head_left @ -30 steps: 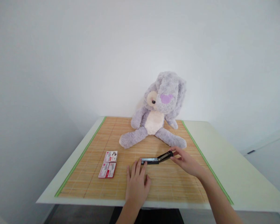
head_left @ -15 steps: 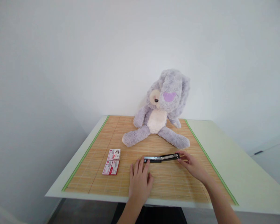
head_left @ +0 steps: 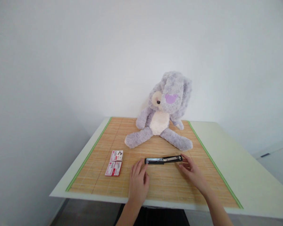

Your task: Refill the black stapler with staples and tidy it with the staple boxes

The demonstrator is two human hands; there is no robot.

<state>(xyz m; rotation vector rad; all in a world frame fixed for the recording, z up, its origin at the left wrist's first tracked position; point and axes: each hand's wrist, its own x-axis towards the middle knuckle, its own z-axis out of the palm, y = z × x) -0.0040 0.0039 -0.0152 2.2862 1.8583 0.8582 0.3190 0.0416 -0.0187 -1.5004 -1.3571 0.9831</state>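
Note:
A black stapler (head_left: 163, 160) lies opened out on the bamboo mat (head_left: 169, 188), its metal staple channel facing up. My left hand (head_left: 139, 181) rests just left of and below its left end, fingers stretched out and holding nothing. At the stapler's right end is my right hand (head_left: 195, 175), its fingers apart; the index fingertip is close to that end, and I cannot tell whether it touches. Left of my left hand lie small red-and-white staple boxes, an upper box (head_left: 116, 155) and a lower box (head_left: 113, 169).
A grey plush rabbit (head_left: 160, 124) with a purple nose sits behind the stapler, legs spread on the mat. The mat has green edges and lies on a white table (head_left: 221, 147) that stands against a white wall (head_left: 96, 62).
My left hand has come off the stapler's left end and shifted slightly left. My right thumb has drawn away from the right end, loosening the hold. The view has moved slightly.

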